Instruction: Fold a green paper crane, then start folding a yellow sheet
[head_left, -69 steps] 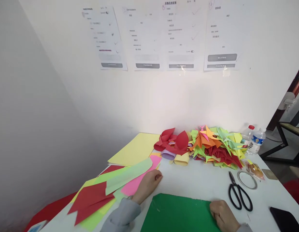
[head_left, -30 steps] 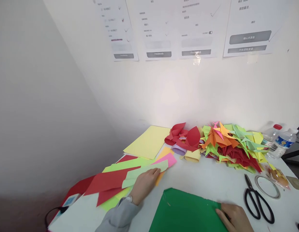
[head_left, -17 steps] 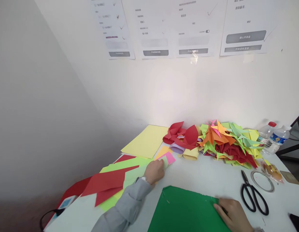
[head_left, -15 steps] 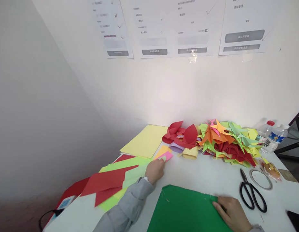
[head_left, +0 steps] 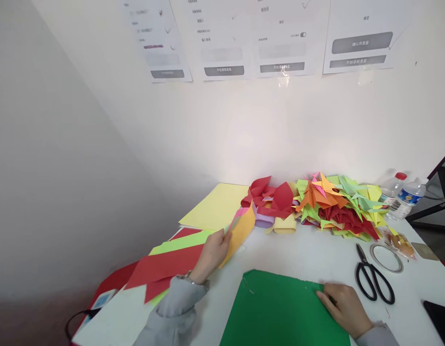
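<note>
My left hand (head_left: 212, 252) is closed around several paper strips, lifted over the left part of the table. An orange paper strip (head_left: 240, 234) shows most, with pink and pale green paper partly hidden behind it. Under that hand lie red paper strips (head_left: 164, 262) and a lime green strip (head_left: 179, 242). My right hand (head_left: 344, 307) rests on the right edge of a green board (head_left: 280, 307), its fingers curled. Something dark shows between thumb and fingers, too small to make out. Black-handled scissors (head_left: 373, 281) lie right of that hand.
Yellow sheets (head_left: 215, 206) lie at the back left. Against the wall are rolled red paper pieces (head_left: 282, 202) and a pile of folded coloured paper (head_left: 337, 206). On the right are a tape roll (head_left: 387, 258), plastic bottles (head_left: 407, 197), a wrapped snack (head_left: 402, 245) and a black device (head_left: 440, 319).
My left hand has picked up the orange, pink and pale green strips and drawn them back toward me, to the left. My right hand stays on the green board's edge.
</note>
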The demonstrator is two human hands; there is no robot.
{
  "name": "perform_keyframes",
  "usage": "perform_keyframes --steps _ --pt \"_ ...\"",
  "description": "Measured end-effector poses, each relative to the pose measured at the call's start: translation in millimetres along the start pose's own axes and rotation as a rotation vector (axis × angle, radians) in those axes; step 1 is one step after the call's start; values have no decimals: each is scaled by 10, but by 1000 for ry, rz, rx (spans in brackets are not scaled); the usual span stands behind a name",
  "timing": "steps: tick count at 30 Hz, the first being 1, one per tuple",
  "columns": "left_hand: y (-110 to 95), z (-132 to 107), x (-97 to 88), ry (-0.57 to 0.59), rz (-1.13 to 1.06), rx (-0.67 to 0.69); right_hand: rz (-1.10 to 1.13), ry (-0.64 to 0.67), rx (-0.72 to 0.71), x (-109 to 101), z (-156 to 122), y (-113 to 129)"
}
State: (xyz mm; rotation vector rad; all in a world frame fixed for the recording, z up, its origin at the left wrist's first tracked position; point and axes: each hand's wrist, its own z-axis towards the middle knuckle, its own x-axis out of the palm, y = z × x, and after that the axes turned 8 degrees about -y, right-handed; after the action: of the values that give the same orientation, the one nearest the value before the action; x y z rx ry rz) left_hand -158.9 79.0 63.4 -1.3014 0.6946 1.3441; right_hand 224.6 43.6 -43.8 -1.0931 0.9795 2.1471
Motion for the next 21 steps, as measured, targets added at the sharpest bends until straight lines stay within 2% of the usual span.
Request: perform_keyframes --steps 3,6,9,11,13,17,19,21 --pt "148 -86 -296 -65 -33 45 -14 15 3 9 -9 -12" --pt "372 -207 -604 -272 -6 194 -16 23 9 11 -13 -22" --pt "612 -326 -715 -326 133 302 -16 30 8 4 -14 -26" --pt "758 -386 -609 -274 170 400 -19 31 3 0 -13 -25" --pt "884 -437 -374 -192 207 403 -19 22 0 -1 -13 -21" --pt "1056 -549 144 98 150 378 -13 -7 -1 3 -14 -10" --pt "1118 -580 247 140 124 375 -8 -15 1 0 -12 -4" --pt "1194 -540 210 215 47 337 -5 -16 4 -9 -7 2"
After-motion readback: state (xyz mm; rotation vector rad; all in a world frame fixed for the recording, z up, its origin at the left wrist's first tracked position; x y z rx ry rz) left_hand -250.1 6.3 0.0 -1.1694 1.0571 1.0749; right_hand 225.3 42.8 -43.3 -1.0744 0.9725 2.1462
